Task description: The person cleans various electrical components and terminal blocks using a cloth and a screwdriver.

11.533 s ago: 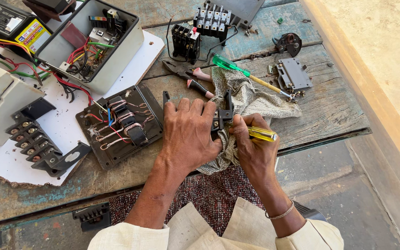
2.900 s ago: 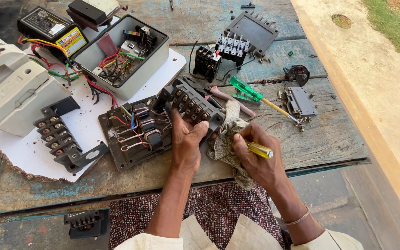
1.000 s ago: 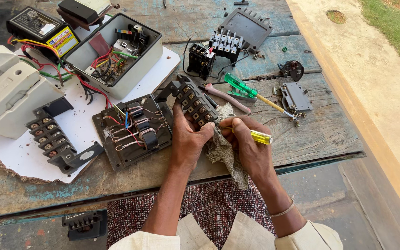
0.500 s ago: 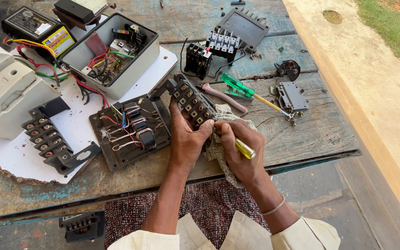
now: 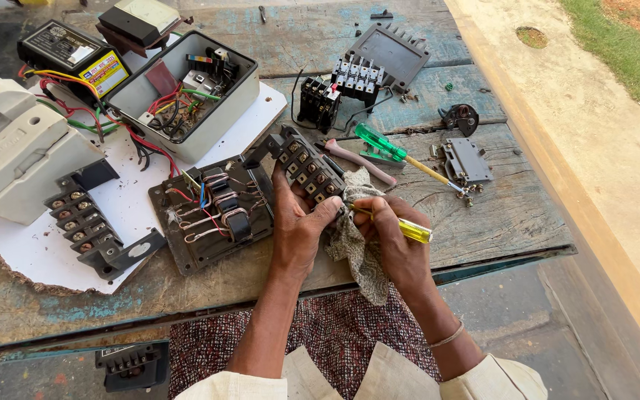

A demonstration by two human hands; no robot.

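While the left hand (image 5: pixel 301 230) clamps the black multi-terminal contactor block (image 5: pixel 305 164) over the worn wooden tabletop (image 5: pixel 498 215), the right hand (image 5: pixel 398 248), now drawn nearer the body, grips a yellow-handled screwdriver (image 5: pixel 412 230) and grey rag (image 5: pixel 357 248). Tip meets the near terminals. Green screwdriver (image 5: pixel 387 148) lies beyond.

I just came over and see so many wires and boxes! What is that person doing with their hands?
A person sits at a worn wooden table covered in opened electrical parts. Their left hand holds up a black terminal block with a row of screws. Their right hand grips a yellow-handled screwdriver, its tip toward the block, with a grey rag bunched between the hands. A green screwdriver, pink-handled pliers and an open grey box full of wires lie nearby.
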